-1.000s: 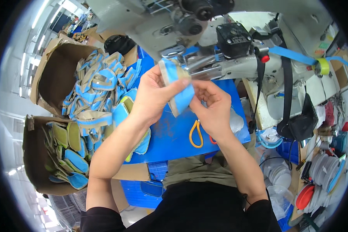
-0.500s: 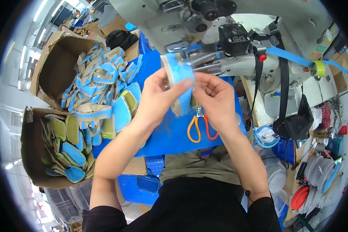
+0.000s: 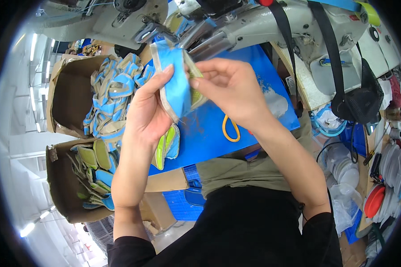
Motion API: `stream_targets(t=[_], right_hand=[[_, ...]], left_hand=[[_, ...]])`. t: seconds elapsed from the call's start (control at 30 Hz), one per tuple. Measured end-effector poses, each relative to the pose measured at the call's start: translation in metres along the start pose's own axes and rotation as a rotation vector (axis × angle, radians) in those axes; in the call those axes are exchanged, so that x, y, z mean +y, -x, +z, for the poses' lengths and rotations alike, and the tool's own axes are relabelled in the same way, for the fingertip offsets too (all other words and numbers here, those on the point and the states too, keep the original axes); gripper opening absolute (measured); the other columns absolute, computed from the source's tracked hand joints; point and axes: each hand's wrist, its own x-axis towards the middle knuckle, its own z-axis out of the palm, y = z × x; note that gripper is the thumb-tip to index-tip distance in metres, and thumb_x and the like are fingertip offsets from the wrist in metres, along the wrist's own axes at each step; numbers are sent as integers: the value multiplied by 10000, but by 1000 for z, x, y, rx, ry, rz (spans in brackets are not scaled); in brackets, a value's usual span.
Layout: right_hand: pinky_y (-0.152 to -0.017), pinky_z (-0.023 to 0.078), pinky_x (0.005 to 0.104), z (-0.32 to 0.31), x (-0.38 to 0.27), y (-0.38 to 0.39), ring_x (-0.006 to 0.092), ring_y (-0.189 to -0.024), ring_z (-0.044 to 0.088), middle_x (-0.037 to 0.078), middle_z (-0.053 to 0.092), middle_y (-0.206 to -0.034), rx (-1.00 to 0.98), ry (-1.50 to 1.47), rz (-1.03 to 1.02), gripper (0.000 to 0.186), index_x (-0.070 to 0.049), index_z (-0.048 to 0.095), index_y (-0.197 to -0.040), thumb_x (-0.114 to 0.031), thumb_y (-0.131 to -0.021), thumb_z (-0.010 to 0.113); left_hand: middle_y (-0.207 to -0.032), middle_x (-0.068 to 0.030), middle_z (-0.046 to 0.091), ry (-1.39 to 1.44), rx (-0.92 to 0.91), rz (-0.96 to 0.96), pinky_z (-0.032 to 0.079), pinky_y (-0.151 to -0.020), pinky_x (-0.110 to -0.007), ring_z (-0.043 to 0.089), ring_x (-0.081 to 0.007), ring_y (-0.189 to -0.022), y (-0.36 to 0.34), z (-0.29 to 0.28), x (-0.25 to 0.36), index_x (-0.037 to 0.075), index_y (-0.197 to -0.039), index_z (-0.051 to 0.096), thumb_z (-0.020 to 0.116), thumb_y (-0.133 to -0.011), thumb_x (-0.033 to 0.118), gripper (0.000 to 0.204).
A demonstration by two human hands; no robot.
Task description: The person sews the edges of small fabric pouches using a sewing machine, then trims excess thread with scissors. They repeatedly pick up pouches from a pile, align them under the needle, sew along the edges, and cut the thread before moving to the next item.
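Right forearm (image 3: 289,158) moved partly over scissors (image 3: 225,129); left fingers (image 3: 159,80), right fingers (image 3: 218,66) clamped on blue fabric (image 3: 177,86).

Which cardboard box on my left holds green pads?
The lower box, nearer your body; the upper box has blue and beige strips at its opening.

Over your worktable (image 3: 205,144) is the fabric piece (image 3: 176,86), between your left hand (image 3: 145,109) and right hand (image 3: 234,86). The sewing machine (image 3: 263,31) stands at the worktable's far side, the far box (image 3: 66,95) and near box (image 3: 60,187) to its left, scissors (image 3: 224,127) on it, discs (image 3: 394,162) well to its right.
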Motion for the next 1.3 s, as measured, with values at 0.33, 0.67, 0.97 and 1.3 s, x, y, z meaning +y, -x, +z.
stream_targets(t=[0.33,0.67,0.97,1.3], right_hand=[[-716,565,268,-3,-1,7,102,-811,690,50,751,-917,-31,51,5,254,27,746,-1145,12,-892,727],[-711,539,233,0,-2,13,55,-816,666,26,733,-932,7,118,-17,261,30,720,-1155,59,-895,708],[-707,541,240,4,-8,-8,67,-789,672,26,730,-909,-4,27,-9,261,32,721,-1155,41,-894,721],[-738,559,309,4,-11,-8,172,-819,722,86,755,-909,63,309,-162,262,-20,743,-1091,-36,-831,762]], left_hand=[[-1032,-82,765,-372,57,149,624,-810,-328,749,-156,-899,-5,15,-9,41,-1144,696,782,-976,165,226],[-1008,-76,758,-396,107,148,627,-732,-335,740,-150,-841,-7,22,-11,21,-1123,684,805,-945,107,231],[-1021,-71,748,-407,91,128,616,-740,-330,736,-158,-860,-20,25,5,22,-1155,676,818,-939,126,279],[-1124,-77,765,-336,49,163,588,-939,-351,736,-162,-1005,0,11,-4,35,-1199,691,699,-1035,171,213]])
